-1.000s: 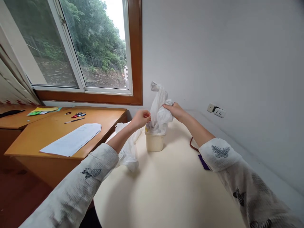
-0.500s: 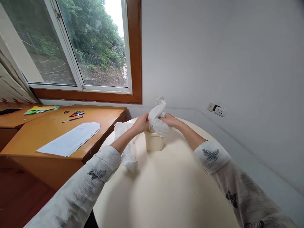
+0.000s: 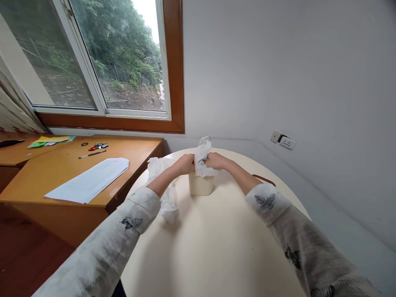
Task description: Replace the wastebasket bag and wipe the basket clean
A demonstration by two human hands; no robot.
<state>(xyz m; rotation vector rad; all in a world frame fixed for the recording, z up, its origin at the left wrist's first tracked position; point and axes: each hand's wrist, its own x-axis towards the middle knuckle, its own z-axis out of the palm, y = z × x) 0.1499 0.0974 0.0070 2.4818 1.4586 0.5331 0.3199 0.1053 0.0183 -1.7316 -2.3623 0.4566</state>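
Both of my hands are at a small cream plastic container [image 3: 200, 185] that stands upright near the far side of the round table [image 3: 213, 243]. A crumpled white plastic bag [image 3: 201, 159] bunches up above the container's opening and hangs partly over its rim. My left hand [image 3: 185, 164] is closed on the bag's left side, its fingertips partly hidden. From the right, my right hand [image 3: 216, 161] grips the bag with bent fingers. What lies inside the container is hidden. Left of it, partly behind my left forearm, lies more crumpled white plastic [image 3: 168, 206].
On the left a wooden desk [image 3: 136, 144] carries white paper sheets [image 3: 89, 179], a pen [image 3: 92, 154], small keys-like items [image 3: 98, 146] and coloured papers [image 3: 51, 141]. A thin reddish-brown strip [image 3: 264, 180] shows beyond my right forearm. The wall has a socket [image 3: 287, 142].
My hands and the bag have come lower, closer to the container's opening. The bag's top stands less high. A reddish-brown strip now shows beyond my right forearm.
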